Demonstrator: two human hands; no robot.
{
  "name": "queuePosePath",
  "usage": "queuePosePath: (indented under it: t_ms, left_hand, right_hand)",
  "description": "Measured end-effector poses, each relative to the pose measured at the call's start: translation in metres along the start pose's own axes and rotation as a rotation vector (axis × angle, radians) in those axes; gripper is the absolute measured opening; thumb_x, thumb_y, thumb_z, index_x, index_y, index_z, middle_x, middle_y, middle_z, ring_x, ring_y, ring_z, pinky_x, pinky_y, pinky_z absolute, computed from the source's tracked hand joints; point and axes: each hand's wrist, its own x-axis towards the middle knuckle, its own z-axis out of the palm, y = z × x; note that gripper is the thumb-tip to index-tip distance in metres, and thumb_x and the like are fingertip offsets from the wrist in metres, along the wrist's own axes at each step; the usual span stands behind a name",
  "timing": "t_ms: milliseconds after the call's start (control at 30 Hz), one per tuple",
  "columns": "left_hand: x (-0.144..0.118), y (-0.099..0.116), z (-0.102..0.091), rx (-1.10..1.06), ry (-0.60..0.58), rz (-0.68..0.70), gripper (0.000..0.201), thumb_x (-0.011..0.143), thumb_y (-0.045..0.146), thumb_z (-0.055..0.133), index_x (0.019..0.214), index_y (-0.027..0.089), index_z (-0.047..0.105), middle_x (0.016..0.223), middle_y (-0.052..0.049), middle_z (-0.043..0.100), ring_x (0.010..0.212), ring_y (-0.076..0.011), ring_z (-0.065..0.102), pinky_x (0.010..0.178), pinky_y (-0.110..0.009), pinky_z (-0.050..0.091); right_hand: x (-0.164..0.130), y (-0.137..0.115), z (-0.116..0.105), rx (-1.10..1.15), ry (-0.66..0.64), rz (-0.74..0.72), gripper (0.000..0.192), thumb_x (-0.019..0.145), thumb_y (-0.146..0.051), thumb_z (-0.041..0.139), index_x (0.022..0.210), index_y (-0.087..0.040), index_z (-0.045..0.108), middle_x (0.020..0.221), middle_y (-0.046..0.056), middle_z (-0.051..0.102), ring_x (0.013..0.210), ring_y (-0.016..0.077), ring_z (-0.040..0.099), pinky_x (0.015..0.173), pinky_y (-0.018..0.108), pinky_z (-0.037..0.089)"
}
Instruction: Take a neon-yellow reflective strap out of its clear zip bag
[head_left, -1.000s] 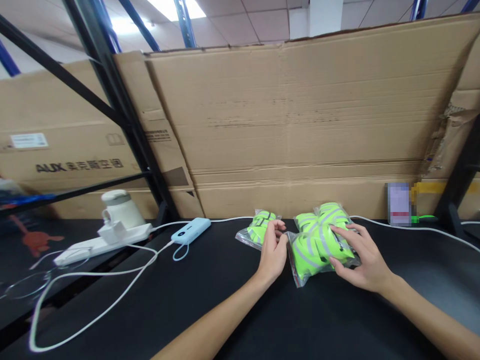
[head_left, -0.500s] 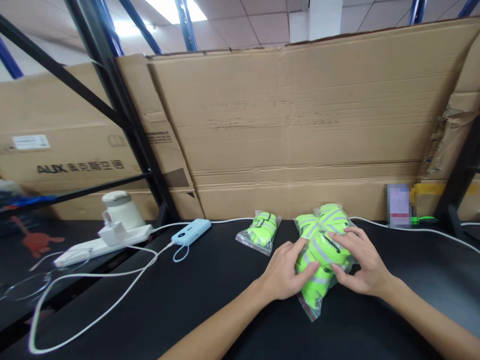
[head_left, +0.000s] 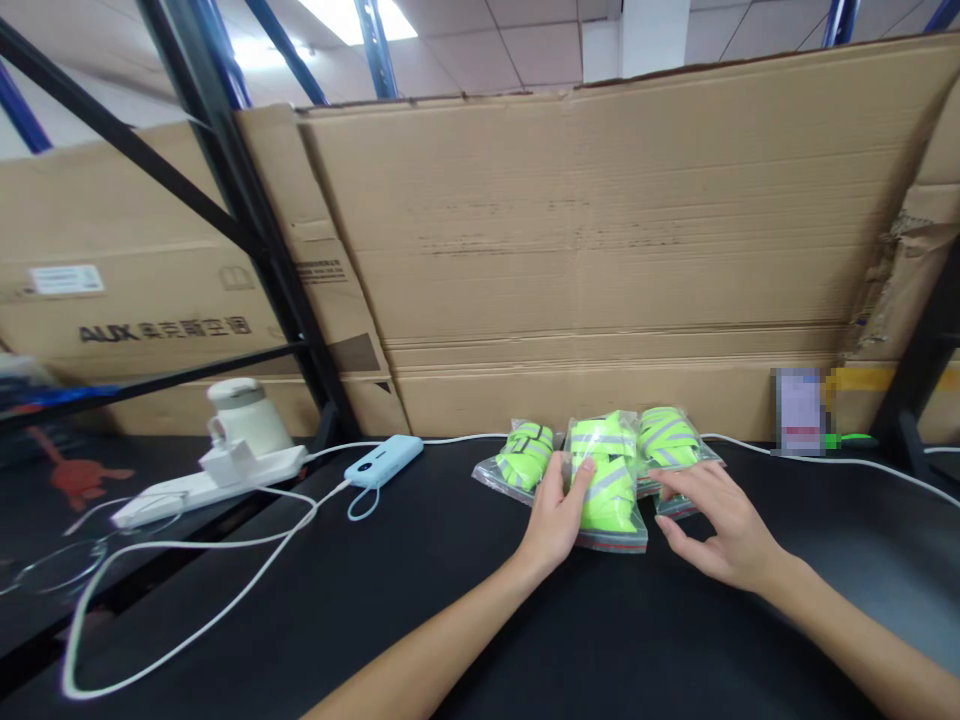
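Note:
Clear zip bags packed with folded neon-green fabric with silver reflective stripes lie in a row on the black table. My left hand (head_left: 559, 505) grips the middle zip bag (head_left: 609, 490) by its left side, thumb on top of the plastic. To its right sits another zip bag (head_left: 667, 440), its lower part partly covered by my right hand (head_left: 716, 525). That hand hovers with thumb and fingers apart, holding nothing that I can see. A third zip bag (head_left: 525, 455) rests just left of my left hand, partly behind it.
A light blue power bank (head_left: 384, 462) lies left, cabled to a white power strip (head_left: 210, 487) beside a white mug-like container (head_left: 251, 420). Cardboard (head_left: 585, 250) walls the back edge. A blurred-out upright item (head_left: 799, 410) stands back right. Black rack posts (head_left: 270, 260) frame the left side.
The middle bag has moved left and now stands apart from the right one, with my left hand on its side. My right hand has let go of the fabric bags' pile.

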Motion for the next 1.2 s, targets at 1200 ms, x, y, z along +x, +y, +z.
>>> queuePosePath:
  t_ms: [1200]
  left_hand:
    - [0.005, -0.015, 0.004, 0.110, -0.275, 0.006, 0.053, 0.088, 0.062, 0.054, 0.060, 0.021, 0.035, 0.058, 0.006, 0.033, 0.056, -0.0117, 0.030, 0.053, -0.025, 0.025]
  right_hand:
    - [0.002, 0.000, 0.003, 0.029, -0.218, 0.057, 0.016, 0.094, -0.022, 0.061, 0.109, -0.024, 0.067, 0.100, 0.004, 0.076, 0.096, 0.0228, 0.071, 0.090, 0.045, 0.051]
